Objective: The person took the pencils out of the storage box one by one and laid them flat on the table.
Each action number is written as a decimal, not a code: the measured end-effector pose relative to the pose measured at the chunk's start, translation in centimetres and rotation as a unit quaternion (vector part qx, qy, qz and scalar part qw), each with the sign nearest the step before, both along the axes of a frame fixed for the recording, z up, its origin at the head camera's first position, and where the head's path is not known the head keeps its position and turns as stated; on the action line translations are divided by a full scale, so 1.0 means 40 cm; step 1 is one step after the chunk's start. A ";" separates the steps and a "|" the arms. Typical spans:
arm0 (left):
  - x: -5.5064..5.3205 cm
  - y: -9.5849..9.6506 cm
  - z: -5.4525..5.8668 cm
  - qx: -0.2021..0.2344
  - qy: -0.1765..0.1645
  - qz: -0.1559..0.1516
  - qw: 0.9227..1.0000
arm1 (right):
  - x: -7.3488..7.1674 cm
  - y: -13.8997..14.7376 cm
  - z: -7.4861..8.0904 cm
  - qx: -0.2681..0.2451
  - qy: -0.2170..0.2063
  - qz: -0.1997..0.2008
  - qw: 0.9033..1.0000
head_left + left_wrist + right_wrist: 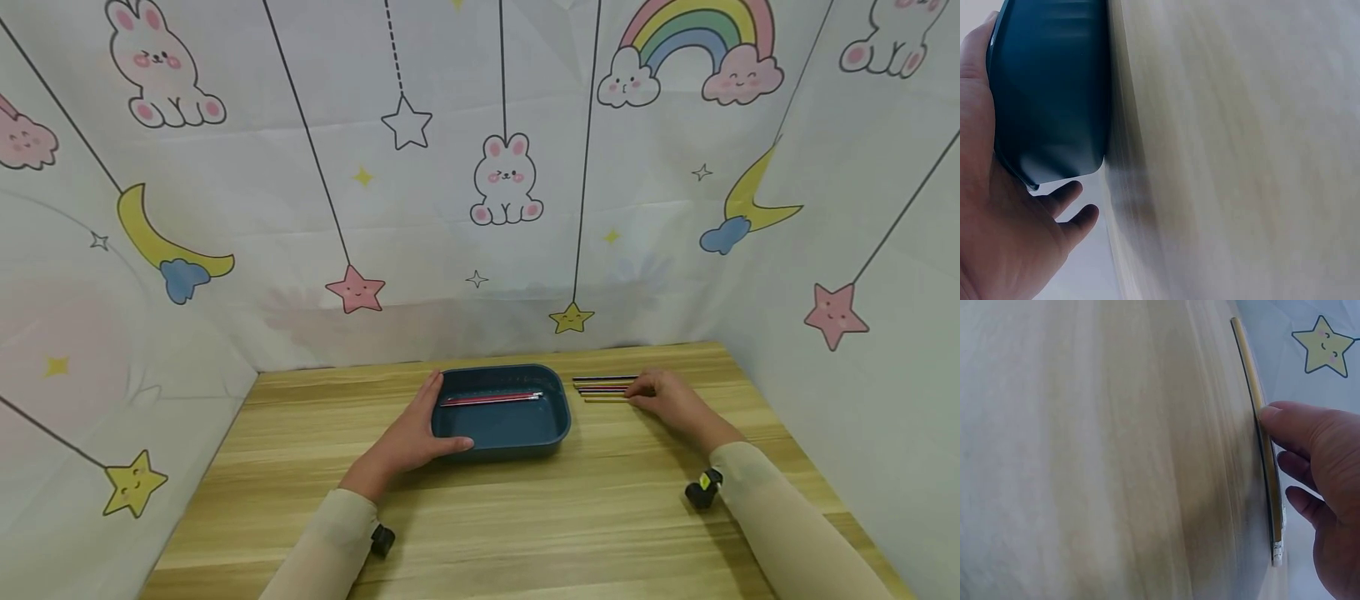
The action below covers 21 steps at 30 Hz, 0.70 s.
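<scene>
A dark blue rectangular tray (498, 429) sits on the table, with a few pencils (491, 400), red and pale, lying inside it. My left hand (408, 435) holds the tray's left end, the thumb over the near rim and the fingers along the side. To the right of the tray, several pencils (600, 389) lie side by side on the table. Over their right ends, my right hand (671, 406) pinches the nearest, a yellow pencil (1249, 369). The right wrist view shows the thumb on its side and a white eraser end; the index fingertip is hidden.
The wood-grain table (525, 525) ends at a white cloth backdrop (435, 208) printed with rabbits, stars and moons. More cloth rises along both sides. A small black camera (703, 490) is worn at the right wrist, another (382, 541) at the left.
</scene>
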State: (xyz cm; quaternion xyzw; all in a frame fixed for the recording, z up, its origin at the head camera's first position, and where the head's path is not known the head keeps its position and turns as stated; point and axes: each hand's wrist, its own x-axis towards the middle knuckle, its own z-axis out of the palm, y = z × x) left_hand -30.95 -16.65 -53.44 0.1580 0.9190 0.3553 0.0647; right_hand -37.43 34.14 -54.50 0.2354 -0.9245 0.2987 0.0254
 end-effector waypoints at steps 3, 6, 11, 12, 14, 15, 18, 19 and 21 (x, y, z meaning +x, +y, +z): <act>-0.002 0.000 -0.002 0.002 0.000 0.000 1.000 | 0.000 -0.001 0.003 -0.010 -0.012 -0.012 1.000; -0.002 0.000 -0.002 0.002 -0.001 0.000 1.000 | 0.004 -0.011 0.015 -0.025 -0.017 -0.025 0.999; 0.002 -0.001 0.001 0.004 -0.004 -0.002 1.000 | 0.008 -0.052 0.047 -0.046 0.001 -0.019 0.999; 0.003 -0.001 0.001 0.005 -0.004 -0.003 1.000 | 0.008 -0.062 0.052 -0.051 0.000 -0.016 0.999; 0.004 -0.001 0.002 0.005 -0.006 -0.005 1.000 | 0.008 -0.087 0.064 -0.059 -0.008 -0.013 0.998; 0.005 -0.001 0.003 0.005 -0.007 -0.004 1.000 | 0.008 -0.100 0.070 -0.065 -0.014 -0.012 0.998; 0.005 -0.001 0.003 0.006 -0.007 -0.005 1.000 | 0.010 -0.142 0.088 -0.088 -0.034 0.002 0.996; 0.005 -0.002 0.003 0.006 -0.007 -0.004 1.000 | 0.011 -0.156 0.095 -0.092 -0.037 0.008 0.995; 0.005 -0.002 0.003 0.008 -0.007 -0.004 1.000 | 0.013 -0.185 0.106 -0.099 -0.042 0.017 0.994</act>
